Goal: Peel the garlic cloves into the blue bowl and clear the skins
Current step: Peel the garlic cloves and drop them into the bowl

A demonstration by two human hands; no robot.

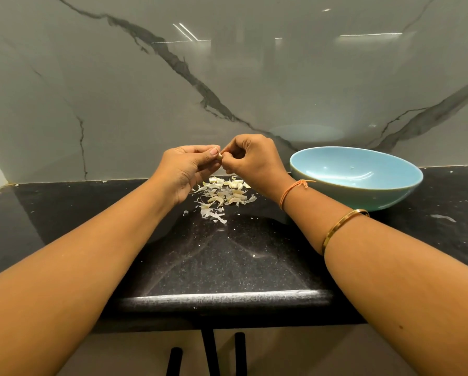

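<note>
Both hands are raised above the black counter and meet over a pile of garlic cloves and loose skins (224,196). My left hand (189,169) pinches a small garlic clove (220,156) between thumb and fingers. My right hand (250,161) has its fingertips curled onto the same clove from the right. Most of the clove is hidden by the fingers. The blue bowl (363,198) stands on the counter to the right of my right wrist; its inside looks bare apart from small specks.
A glossy marble-patterned wall rises directly behind the counter. The black speckled counter (222,256) runs left and right, with its front edge near me. Small skin scraps lie scattered at the right (443,217). Dark cabinet handles (208,354) show below the edge.
</note>
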